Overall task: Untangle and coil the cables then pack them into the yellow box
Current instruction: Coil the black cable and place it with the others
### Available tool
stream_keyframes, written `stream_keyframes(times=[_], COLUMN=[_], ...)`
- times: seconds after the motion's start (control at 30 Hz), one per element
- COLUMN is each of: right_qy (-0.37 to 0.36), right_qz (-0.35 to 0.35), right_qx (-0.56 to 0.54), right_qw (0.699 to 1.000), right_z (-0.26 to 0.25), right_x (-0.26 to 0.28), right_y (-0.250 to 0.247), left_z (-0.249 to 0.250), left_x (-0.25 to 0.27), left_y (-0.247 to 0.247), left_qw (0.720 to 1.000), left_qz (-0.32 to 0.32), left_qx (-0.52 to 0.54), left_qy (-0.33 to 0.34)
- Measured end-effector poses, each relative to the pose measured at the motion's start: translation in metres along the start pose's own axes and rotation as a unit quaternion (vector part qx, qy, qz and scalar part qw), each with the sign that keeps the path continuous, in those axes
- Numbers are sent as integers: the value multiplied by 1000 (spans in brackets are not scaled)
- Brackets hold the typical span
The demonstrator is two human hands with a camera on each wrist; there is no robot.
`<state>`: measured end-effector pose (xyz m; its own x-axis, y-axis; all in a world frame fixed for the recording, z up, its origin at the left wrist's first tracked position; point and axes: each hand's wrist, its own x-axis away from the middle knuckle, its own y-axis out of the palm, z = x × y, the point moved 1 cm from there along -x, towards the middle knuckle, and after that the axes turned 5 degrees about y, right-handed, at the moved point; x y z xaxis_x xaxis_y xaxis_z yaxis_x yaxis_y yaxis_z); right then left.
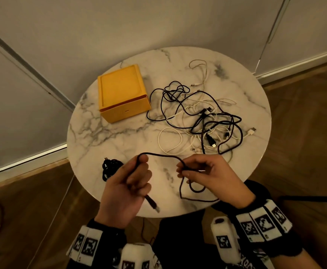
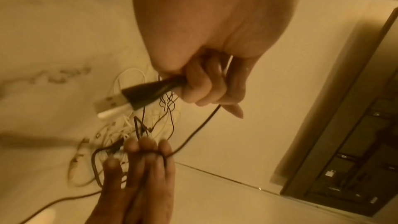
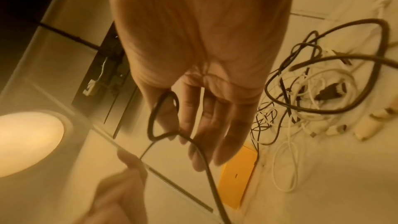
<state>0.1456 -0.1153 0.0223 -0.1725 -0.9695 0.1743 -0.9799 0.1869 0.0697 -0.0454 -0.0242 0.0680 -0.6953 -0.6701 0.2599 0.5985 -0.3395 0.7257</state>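
Head view, left hand (image 1: 126, 186) gripping black cable (image 1: 162, 155), right hand (image 1: 209, 172) pinching it, near table (image 1: 119, 140) edge.

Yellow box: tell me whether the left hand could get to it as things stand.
Probably yes, once freed. The yellow box sits closed on the table, with bare marble between it and the left hand. But that hand's grip holds the black cable, which the right hand also holds.

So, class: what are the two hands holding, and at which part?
One black cable. The left hand grips it just behind its USB plug; the right hand pinches it further along.
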Motion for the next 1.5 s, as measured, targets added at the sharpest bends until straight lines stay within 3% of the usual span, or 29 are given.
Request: stream_keyframes(times=[0.17,0.33,0.43,0.63,0.83,0.93,1.07,1.2,1.33,1.4,1.5], right_qy=[-22,43,38,22,65,98,48,-8,20,33,53], right_qz=[-44,-59,-74,69,10,-28,24,70,12,-5,43], right_qx=[-120,-204,-170,-44,15,49,239,94,-131,-136,-101], right_qw=[992,976,982,996,998,994,970,993,991,990,993], right_z=[-2,-1,-2,10,31,32,17,-13,-34,-30,-12], right_x=[3,1,2,1,16,20,7,-7,0,4,4], right_y=[2,7,5,-9,-16,-16,-14,-3,16,24,32], left_z=[-1,-2,9,43,63,53,23,-1,-10,-8,-7], left_x=[-3,-6,-7,-3,-5,-9,-16,-19,-22,-23,-25], left_y=[-8,-3,4,8,-7,-8,1,15,24,23,23], left_qw=[997,997,995,986,972,976,990,993,996,997,997], left_qz=[70,71,82,104,132,133,94,79,75,58,-7], left_qx=[-10,-13,-19,-47,-33,-60,-75,-80,-36,15,21], left_qy=[1,27,51,119,190,164,70,20,25,45,73])
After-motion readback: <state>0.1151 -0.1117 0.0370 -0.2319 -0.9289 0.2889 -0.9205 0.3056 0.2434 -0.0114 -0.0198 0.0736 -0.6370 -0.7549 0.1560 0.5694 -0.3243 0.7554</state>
